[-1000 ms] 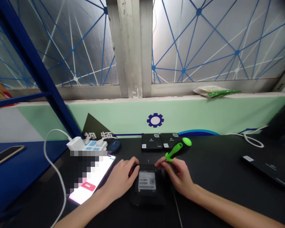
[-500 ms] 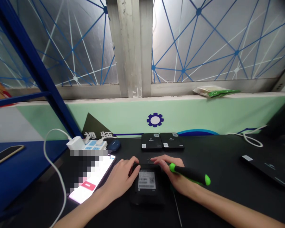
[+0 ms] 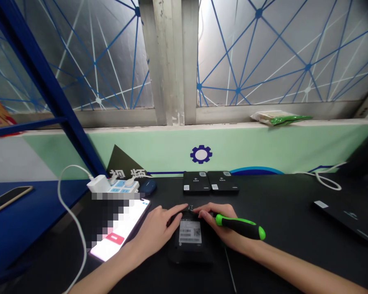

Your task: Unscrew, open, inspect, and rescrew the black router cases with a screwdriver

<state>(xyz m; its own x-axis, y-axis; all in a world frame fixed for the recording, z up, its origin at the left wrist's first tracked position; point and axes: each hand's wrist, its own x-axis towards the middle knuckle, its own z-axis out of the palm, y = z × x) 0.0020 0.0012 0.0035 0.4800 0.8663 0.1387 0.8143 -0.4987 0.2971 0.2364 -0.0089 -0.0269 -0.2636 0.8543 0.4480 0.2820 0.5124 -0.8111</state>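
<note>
A black box-shaped device (image 3: 191,250) with a white printed label lies on the black table between my hands. My left hand (image 3: 161,226) is at its left far corner, thumb against the edge and index finger stretched toward a few tiny screws (image 3: 190,207) just beyond the box. My right hand (image 3: 222,222) is closed around a black and green screwdriver (image 3: 241,226), its handle pointing right. The fingertips of that hand are close to the screws; the driver's tip is hard to make out. Under my right wrist, a thin metal shaft (image 3: 231,269) lies on the table.
Two black boxes (image 3: 196,182) stand side by side by the wall. To the left are a lit phone (image 3: 122,228), a white power strip (image 3: 122,185) with plugs and cable, and a dark blue rounded case (image 3: 147,187). Another black device (image 3: 346,218) lies at right.
My left index finger has stretched forward from the box's edge toward the screws. The screwdriver handle has shifted slightly left in my right hand, and one screw now appears beside another.
</note>
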